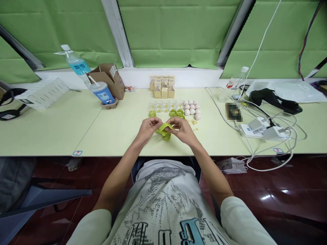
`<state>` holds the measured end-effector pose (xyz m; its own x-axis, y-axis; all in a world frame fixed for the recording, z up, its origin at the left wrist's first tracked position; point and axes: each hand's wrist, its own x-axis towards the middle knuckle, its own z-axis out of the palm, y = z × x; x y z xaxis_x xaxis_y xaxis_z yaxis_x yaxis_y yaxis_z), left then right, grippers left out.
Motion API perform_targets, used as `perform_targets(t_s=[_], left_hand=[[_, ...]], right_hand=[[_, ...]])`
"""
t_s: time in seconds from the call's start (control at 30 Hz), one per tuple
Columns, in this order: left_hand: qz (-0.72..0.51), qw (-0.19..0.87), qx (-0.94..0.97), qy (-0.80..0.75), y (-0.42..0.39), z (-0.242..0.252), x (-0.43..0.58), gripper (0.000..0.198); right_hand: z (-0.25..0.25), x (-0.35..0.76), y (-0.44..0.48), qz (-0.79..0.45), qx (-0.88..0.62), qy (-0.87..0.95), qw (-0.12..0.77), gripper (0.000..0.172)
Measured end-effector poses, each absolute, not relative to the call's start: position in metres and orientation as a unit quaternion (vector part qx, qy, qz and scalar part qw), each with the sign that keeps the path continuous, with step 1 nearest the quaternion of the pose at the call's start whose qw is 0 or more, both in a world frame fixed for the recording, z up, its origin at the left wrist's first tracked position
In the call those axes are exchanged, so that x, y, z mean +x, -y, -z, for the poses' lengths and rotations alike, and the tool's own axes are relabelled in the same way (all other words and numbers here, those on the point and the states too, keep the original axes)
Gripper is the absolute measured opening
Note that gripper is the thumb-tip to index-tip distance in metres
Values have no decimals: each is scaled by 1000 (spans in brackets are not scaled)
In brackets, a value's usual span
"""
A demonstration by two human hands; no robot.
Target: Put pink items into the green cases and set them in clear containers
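Note:
My left hand (149,129) and my right hand (182,129) meet above the table near its front edge. Between them they pinch a bright green curved piece (165,127), fingertips at its two ends; its exact kind is unclear. Just below it sits another green cup-like piece (166,136). More green pieces (176,113) lie beyond my hands, one of them with a pale yellow loop (152,113) on it. Clear plastic containers (166,106) with yellow round spots stand in rows behind those. To their right are several pinkish-white balls (192,111). Small yellow loops (195,122) lie beside my right hand.
Small tan boxes (164,90) stand at the back. Leftward are a blue cup (102,93), a cardboard box (112,80), a water bottle (79,64) and a white box (44,93). A power strip (251,131) with tangled white cables takes up the right side.

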<state>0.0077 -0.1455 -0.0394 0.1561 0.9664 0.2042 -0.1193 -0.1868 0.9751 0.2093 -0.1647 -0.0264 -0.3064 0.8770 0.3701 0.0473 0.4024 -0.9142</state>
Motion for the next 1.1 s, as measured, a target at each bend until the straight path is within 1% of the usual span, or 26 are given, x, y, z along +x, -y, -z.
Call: perform_targets(t_s=[0.37, 0.43, 0.53, 0.63, 0.73, 0.83, 0.9, 1.0, 1.1], left_hand=[[-504, 555, 544, -377, 136, 47, 5, 47], [-511, 538, 548, -385, 133, 48, 2, 46], [-531, 479, 572, -402, 128, 52, -2, 42], [-530, 416, 614, -411, 126, 54, -6, 36], [-534, 401, 623, -407, 121, 56, -14, 34], [-568, 374, 589, -437, 101, 61, -33, 34], [-554, 342, 581, -489, 81, 66, -47, 32], [-518, 331, 593, -520, 51, 79, -61, 41], [-487, 303, 634, -519, 35, 97, -65, 48]], right_hand=[[36, 207, 163, -497, -346, 657, 449, 48], [38, 206, 160, -491, -342, 664, 448, 49], [45, 201, 158, -459, -336, 693, 443, 54], [55, 194, 158, -440, -354, 693, 448, 50], [62, 193, 150, -434, -365, 673, 476, 48], [60, 200, 121, -370, -390, 670, 513, 42], [56, 203, 91, -292, -430, 686, 510, 37], [54, 199, 46, -243, -466, 706, 474, 31], [62, 187, 21, -181, -496, 748, 402, 24]])
